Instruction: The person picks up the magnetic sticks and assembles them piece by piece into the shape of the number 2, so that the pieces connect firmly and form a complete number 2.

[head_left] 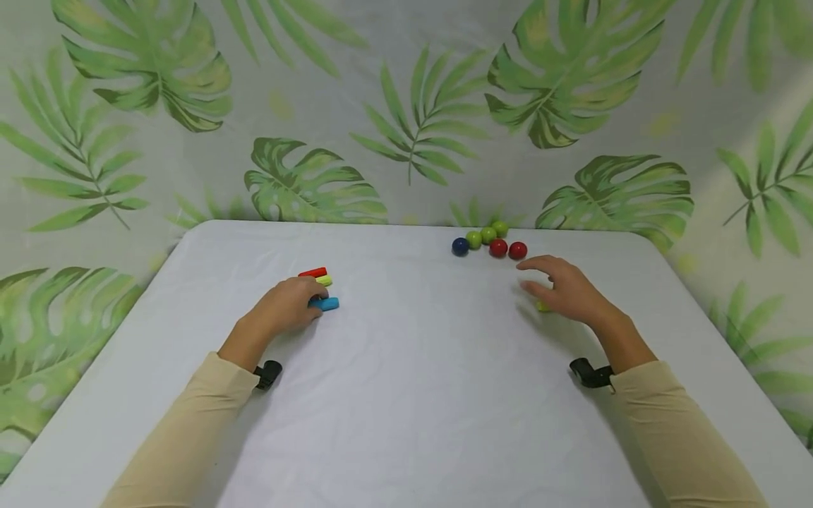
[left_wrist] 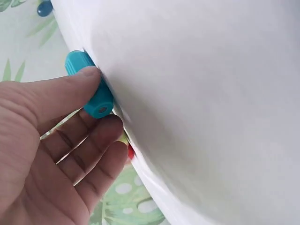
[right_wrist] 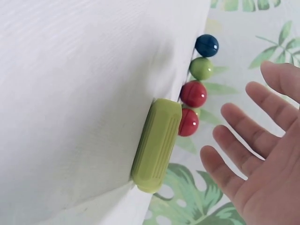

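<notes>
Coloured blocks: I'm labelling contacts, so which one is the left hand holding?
The blue block, the only one the left hand grips; the red block and yellow block lie farther back, the green block near the right hand.

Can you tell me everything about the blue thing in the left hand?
The blue piece is a short, chunky stick, greenish blue up close, and looks like plastic. Grooves run along its side, and one end has a small greyish round spot. The left hand pinches it, with the thumb across its side. It lies sideways, down at the white cloth; I can't tell if it's lifted slightly.
</notes>
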Demonstrator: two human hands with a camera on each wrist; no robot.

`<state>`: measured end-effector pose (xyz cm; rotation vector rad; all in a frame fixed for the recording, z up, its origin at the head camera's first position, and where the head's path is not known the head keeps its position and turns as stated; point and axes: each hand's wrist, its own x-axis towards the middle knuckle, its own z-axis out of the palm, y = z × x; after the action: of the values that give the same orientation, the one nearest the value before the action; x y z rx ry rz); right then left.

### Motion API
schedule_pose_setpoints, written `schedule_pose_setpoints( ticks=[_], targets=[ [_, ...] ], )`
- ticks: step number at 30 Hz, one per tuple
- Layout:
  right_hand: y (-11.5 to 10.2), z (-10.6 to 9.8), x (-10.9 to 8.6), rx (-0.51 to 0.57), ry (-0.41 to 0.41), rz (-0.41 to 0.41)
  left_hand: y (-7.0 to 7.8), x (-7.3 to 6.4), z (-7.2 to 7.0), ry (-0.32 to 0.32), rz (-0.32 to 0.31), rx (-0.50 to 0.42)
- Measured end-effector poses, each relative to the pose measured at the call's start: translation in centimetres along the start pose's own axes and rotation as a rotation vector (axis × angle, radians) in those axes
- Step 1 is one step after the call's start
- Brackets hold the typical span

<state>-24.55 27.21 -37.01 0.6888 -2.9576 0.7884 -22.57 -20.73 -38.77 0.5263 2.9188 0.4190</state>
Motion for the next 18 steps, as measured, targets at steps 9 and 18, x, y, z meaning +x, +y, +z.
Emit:
schedule_pose_setpoints(
  ticks=[9, 18],
  targets=[
    [0.0, 0.0, 0.9, -0.004, -0.001, 0.003, 2.7, 2.0, 0.3, -0.042, 0.043, -0.139],
    [-0.2, 0.7, 2.3, 0.001, -0.008, 0.003, 6.5, 4.8, 1.3, -0.082, 0.095, -0.238]
  ],
)
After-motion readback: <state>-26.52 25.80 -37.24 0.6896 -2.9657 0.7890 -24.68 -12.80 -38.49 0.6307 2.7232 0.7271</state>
